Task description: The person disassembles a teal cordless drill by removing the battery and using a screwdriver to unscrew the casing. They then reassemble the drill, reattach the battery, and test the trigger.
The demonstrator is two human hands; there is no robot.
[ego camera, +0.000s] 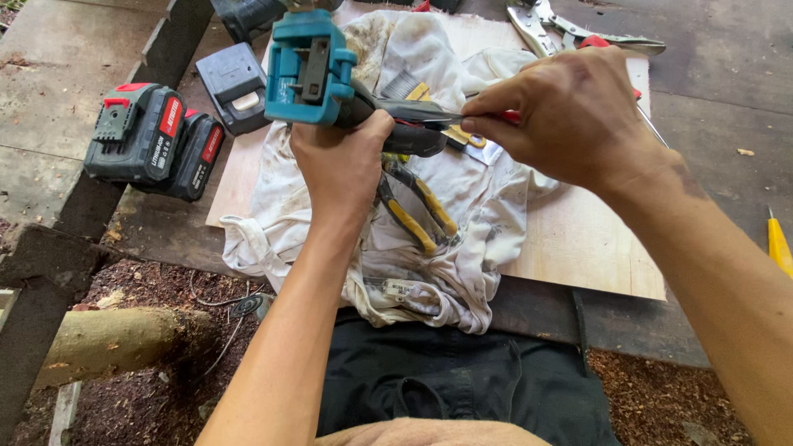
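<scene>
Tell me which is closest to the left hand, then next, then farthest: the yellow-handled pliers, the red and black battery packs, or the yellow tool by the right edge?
From the left hand in the head view:
1. Yellow-handled pliers, on the white cloth just right of the wrist.
2. Red and black battery packs, away to the left on the dark boards.
3. Yellow tool, at the far right edge.

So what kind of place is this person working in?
Probably a rough outdoor work spot: a weathered plank platform above bare soil, with battery packs, locking pliers and a dirty white cloth on a plywood sheet.
</scene>
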